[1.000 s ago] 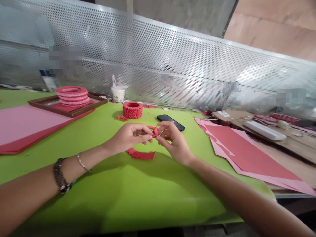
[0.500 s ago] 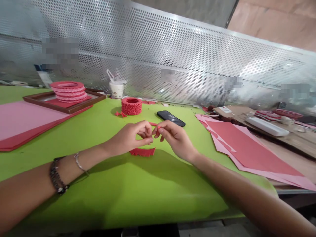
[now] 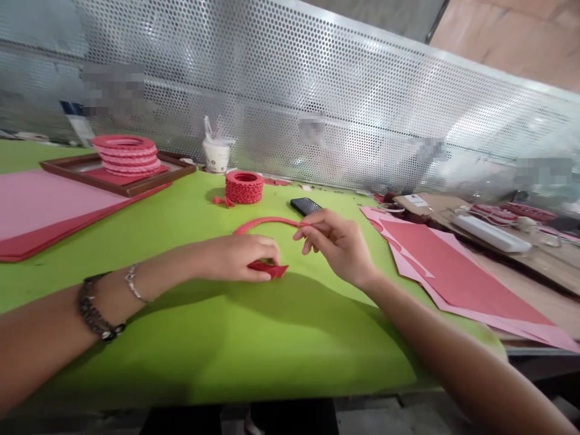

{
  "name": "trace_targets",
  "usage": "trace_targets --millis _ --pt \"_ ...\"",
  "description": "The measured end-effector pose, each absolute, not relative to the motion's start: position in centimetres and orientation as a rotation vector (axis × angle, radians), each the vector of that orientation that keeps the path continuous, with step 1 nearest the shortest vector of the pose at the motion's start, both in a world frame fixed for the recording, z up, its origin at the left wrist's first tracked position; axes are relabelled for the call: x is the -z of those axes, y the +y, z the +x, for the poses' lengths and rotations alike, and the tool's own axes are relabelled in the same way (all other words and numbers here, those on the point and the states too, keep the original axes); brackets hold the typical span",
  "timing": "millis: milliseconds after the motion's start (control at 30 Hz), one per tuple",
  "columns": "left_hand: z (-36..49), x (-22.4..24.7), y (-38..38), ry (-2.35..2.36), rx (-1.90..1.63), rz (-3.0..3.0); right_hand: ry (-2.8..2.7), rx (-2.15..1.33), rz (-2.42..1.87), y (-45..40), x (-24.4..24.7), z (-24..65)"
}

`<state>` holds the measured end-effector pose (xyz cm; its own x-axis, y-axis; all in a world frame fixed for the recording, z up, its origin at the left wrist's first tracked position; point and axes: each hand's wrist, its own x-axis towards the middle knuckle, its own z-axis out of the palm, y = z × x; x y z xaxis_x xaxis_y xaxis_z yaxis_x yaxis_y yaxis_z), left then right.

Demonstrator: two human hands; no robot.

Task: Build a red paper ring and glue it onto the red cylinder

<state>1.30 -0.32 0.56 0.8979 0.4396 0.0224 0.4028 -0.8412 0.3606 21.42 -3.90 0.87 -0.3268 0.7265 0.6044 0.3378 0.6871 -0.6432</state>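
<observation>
My left hand (image 3: 247, 257) is closed on a folded red paper piece (image 3: 276, 271) low over the green tabletop; its fingers hide part of that piece. With a pinch of thumb and fingers, my right hand (image 3: 333, 244) grips one end of a curved red paper strip (image 3: 267, 221), which arcs away to the left behind my left hand. Beyond them stands a stack of red paper rings (image 3: 244, 188), with small red scraps (image 3: 223, 201) at its left. A black phone (image 3: 304, 205) lies partly behind my right hand.
At the left, a brown tray (image 3: 58, 167) carries stacked pink-and-red rings (image 3: 124, 158), near large pink sheets (image 3: 58, 202). A white cup (image 3: 216, 157) stands before the perforated metal screen (image 3: 272, 84). Red and pink sheets (image 3: 462, 266) and a white power strip (image 3: 492, 233) lie right.
My left hand has moved down from beside my right hand and closed on the folded red paper. My right hand has shifted slightly right, and more of the curved strip shows.
</observation>
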Motion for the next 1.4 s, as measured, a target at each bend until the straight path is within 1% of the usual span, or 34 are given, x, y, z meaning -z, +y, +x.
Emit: trace_targets --millis 133,233,333,400,567,733,967,1400 --pt "0.9 -1.2 -0.7 0.722 -0.152 2.707 -2.012 -0.321 -0.855 -4.4 -1.0 21.4" --pt "0.6 -1.6 -1.1 0.696 -0.271 2.634 -2.050 -0.138 -0.893 -4.9 -1.1 21.4" --pt "0.6 -1.9 -1.6 0.617 -0.428 2.538 -2.129 0.052 -0.769 -5.6 -1.3 21.2" --pt "0.8 -1.9 -2.0 0.574 -0.449 2.473 -2.178 0.137 -0.653 -6.1 -1.3 21.0" --pt "1.0 -1.9 -2.3 0.465 -0.422 2.397 -2.195 0.201 -0.597 -6.6 -1.5 20.8" --pt "0.6 -1.9 -2.1 0.460 -0.482 2.384 -2.136 0.275 -0.527 -6.5 -2.1 20.9" --pt "0.2 -2.0 -2.1 0.441 -0.505 2.419 -2.183 0.355 -0.576 -6.4 -2.1 21.0" --pt "0.4 -2.1 -2.1 0.426 -0.539 2.495 -2.257 0.396 -0.582 -6.4 -2.0 21.1"
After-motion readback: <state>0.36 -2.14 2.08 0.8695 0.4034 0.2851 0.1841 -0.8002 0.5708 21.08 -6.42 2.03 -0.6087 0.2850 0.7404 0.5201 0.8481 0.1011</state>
